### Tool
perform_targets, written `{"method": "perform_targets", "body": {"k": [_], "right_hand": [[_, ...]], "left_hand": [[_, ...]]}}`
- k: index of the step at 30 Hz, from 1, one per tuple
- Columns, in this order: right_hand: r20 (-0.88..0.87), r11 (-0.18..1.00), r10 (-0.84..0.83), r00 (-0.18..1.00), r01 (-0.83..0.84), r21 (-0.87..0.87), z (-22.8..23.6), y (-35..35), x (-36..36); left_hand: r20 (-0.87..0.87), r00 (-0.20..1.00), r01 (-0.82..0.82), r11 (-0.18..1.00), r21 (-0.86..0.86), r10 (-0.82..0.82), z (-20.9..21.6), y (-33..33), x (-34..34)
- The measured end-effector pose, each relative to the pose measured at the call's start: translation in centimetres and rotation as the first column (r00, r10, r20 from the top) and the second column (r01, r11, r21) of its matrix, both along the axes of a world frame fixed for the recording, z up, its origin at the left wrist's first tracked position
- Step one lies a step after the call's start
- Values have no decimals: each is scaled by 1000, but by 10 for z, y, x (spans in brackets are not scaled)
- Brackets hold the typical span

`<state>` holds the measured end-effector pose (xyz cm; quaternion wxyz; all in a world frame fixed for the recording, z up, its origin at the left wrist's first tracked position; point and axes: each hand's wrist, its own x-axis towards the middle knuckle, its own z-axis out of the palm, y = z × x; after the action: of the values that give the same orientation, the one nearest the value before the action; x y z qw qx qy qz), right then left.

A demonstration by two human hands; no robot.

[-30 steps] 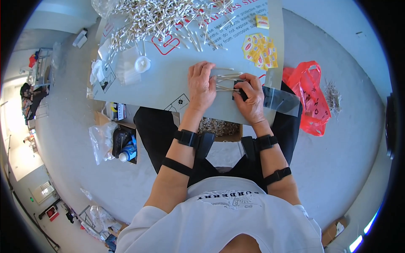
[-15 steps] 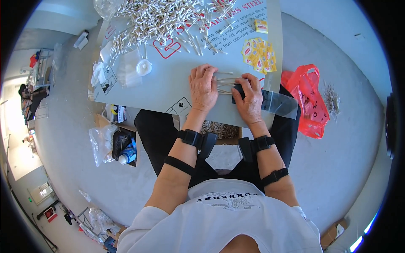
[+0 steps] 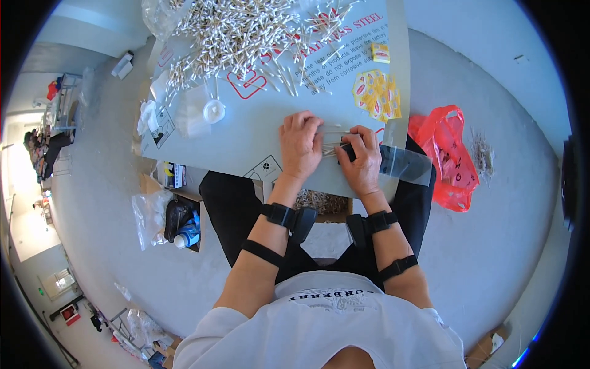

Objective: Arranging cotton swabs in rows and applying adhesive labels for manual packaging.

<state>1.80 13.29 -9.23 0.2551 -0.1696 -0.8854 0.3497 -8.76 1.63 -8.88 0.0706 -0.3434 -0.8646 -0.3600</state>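
The right hand (image 3: 364,161), half-curled with thumb apart, lay on a dark-ended clear pouch (image 3: 405,165). The left hand (image 3: 300,147) was loosely bent; whether either gripped, I couldn't tell. Cotton swabs (image 3: 330,147) lay between the 2. Beyond were yellow packets (image 3: 376,95), then a swab heap (image 3: 236,40).

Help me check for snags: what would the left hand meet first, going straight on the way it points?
After bare tabletop, the left hand would probably meet loose cotton swabs at the near edge of the pile, though height is hard to judge.
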Motion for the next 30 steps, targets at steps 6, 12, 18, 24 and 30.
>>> {"method": "perform_targets", "body": {"k": [6, 12, 18, 24, 30], "right_hand": [[-3, 999, -19, 1000, 19, 46, 6, 0, -2], [35, 999, -38, 999, 39, -15, 4, -1, -2], [104, 954, -118, 988, 142, -264, 10, -1, -9], [8, 985, -137, 991, 137, -104, 0, 22, -19], [63, 999, 32, 998, -34, 36, 10, 18, -27]], "left_hand": [[7, 989, 150, 986, 77, -151, -1, 3, 3], [-159, 987, 12, 1000, 25, -8, -4, 31, -59], [-311, 945, 43, 979, -202, -106, 5, 46, -73], [-176, 967, 150, 972, -179, -182, 5, 40, -15], [-131, 984, -123, 992, 12, 124, 0, 10, -40]]}}
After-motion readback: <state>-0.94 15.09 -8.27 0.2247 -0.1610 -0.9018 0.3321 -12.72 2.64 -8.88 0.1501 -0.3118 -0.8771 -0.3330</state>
